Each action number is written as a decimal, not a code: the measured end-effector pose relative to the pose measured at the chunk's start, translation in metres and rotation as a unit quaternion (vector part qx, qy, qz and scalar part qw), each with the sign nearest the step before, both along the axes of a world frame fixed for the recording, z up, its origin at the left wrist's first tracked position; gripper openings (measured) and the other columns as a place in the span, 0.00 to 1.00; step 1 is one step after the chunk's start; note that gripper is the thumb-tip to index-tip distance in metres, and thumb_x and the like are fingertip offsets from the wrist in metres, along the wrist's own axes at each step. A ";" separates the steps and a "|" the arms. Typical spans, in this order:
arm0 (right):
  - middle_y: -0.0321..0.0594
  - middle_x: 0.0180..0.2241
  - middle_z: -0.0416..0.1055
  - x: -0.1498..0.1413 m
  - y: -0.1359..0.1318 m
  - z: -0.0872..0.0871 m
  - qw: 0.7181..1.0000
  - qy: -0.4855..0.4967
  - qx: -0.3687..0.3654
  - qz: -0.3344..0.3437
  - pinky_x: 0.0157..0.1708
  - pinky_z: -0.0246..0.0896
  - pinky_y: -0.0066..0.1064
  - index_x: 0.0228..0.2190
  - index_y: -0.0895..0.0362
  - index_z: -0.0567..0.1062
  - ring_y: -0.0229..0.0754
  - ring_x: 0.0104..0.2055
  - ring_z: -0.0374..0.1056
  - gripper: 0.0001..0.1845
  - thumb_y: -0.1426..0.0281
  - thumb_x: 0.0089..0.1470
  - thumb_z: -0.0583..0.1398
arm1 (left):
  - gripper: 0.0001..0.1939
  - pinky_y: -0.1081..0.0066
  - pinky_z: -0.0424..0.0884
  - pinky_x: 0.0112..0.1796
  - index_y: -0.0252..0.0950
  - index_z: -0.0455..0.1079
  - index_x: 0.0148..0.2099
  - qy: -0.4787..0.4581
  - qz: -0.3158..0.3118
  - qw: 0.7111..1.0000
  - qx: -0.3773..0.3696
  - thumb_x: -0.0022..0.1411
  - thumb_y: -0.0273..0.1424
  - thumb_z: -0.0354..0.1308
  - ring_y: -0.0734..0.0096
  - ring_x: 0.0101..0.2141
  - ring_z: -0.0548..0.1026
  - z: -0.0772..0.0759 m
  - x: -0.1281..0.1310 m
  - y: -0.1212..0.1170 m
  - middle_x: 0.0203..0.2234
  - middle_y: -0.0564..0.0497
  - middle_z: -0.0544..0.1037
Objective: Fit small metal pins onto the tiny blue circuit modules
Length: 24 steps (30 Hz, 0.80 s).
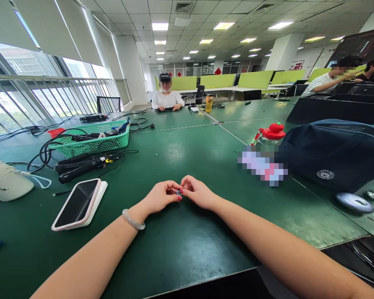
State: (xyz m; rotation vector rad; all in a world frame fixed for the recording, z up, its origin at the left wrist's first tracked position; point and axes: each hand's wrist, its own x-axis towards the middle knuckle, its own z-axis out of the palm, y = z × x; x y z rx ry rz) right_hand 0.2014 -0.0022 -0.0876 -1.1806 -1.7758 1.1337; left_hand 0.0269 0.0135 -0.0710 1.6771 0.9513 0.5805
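My left hand (pixel 161 196) and my right hand (pixel 197 192) meet on the dark green table (pixel 187 241), fingertips pinched together. Between them sits a small dark object (pixel 178 192), too small to name. Both hands are closed on it. A pale bangle (pixel 133 220) circles my left wrist. A phone in a pink case (pixel 77 203) lies on a white block to the left of my left forearm.
A green basket (pixel 92 141) with cables and black handles stands at the left. A white pouch (pixel 6 182) lies at the far left. A dark blue bag (pixel 333 153), a red-lidded bottle (pixel 269 135) and a grey disc (pixel 354 202) are at the right. People sit at the far side.
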 end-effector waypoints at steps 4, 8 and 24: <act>0.27 0.21 0.59 0.001 -0.001 0.000 0.999 -0.039 0.033 -0.006 0.24 0.49 0.23 0.33 0.57 0.63 0.30 0.23 0.54 0.07 0.69 0.51 0.57 | 0.15 0.70 0.69 0.38 0.32 0.69 0.40 0.009 0.009 1.000 0.006 0.46 0.27 0.61 0.72 0.32 0.72 0.000 0.000 0.000 0.29 0.50 0.75; 0.27 0.22 0.60 0.001 -0.001 -0.001 0.997 -0.062 0.047 -0.008 0.24 0.50 0.23 0.33 0.57 0.63 0.31 0.23 0.55 0.07 0.69 0.52 0.57 | 0.15 0.69 0.69 0.38 0.32 0.69 0.40 0.020 0.011 1.000 0.008 0.47 0.28 0.61 0.72 0.31 0.72 0.000 0.000 -0.001 0.29 0.49 0.75; 0.36 0.31 0.67 0.008 -0.005 0.002 0.947 -0.276 0.161 0.035 0.33 0.55 0.26 0.38 0.53 0.75 0.36 0.32 0.63 0.13 0.64 0.49 0.62 | 0.26 0.70 0.68 0.37 0.30 0.67 0.43 -0.102 0.165 0.981 0.017 0.43 0.40 0.66 0.73 0.31 0.71 -0.014 -0.011 0.023 0.34 0.44 0.75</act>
